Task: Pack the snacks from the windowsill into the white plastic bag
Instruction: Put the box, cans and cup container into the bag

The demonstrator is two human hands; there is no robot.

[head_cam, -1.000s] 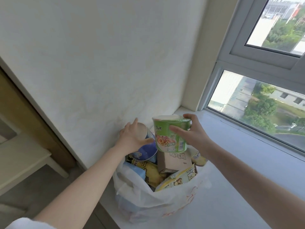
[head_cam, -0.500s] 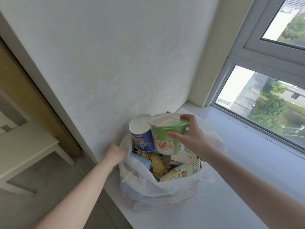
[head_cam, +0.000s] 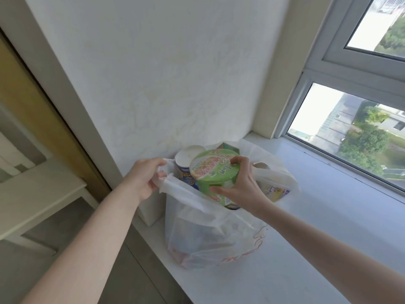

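Right hand (head_cam: 238,189) fingers curl round green cup (head_cam: 213,175), thumb on near side, cup tilted at bag (head_cam: 210,233) mouth, half in. Left hand (head_cam: 145,177) pinches bag's left handle (head_cam: 163,177), holding mouth open. Blue can (head_cam: 186,170) upright in bag just left of cup; box (head_cam: 229,147) behind cup; yellow packet (head_cam: 275,190) right of cup. Bag looks near full. Sill (head_cam: 328,216) around bag shows no loose snacks; judged last item, only release left.
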